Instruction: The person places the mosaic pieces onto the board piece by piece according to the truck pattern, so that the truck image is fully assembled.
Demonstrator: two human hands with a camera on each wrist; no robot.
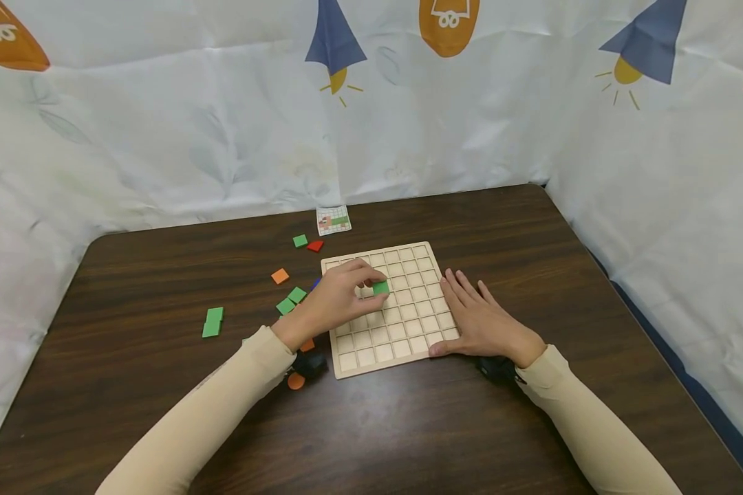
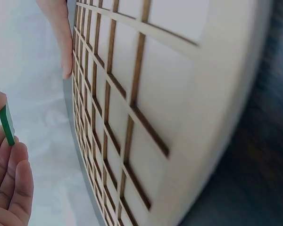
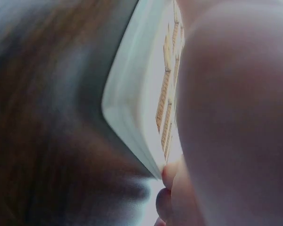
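Observation:
My left hand (image 1: 340, 292) pinches a green square tile (image 1: 380, 288) between thumb and fingers, over the middle of a pale wooden grid board (image 1: 382, 364). In the left wrist view the same tile (image 2: 7, 125) is seen edge-on, apart from the grid. Flat along the board's right edge lies my right hand (image 1: 479, 320), its fingers spread and straight, the thumb at the near right corner. The right wrist view shows a corner of the board (image 3: 127, 108) beside that hand. The board's squares in sight hold no tiles; the left hand hides some of them.
Left of the board lie green tiles (image 1: 296, 295), an orange tile (image 1: 280, 276), an orange round piece (image 1: 296, 381) and a red piece (image 1: 315, 245). Farther left are two green tiles (image 1: 212, 322). A small pattern card (image 1: 334, 221) lies at the table's far edge, before a white curtain (image 1: 223, 124).

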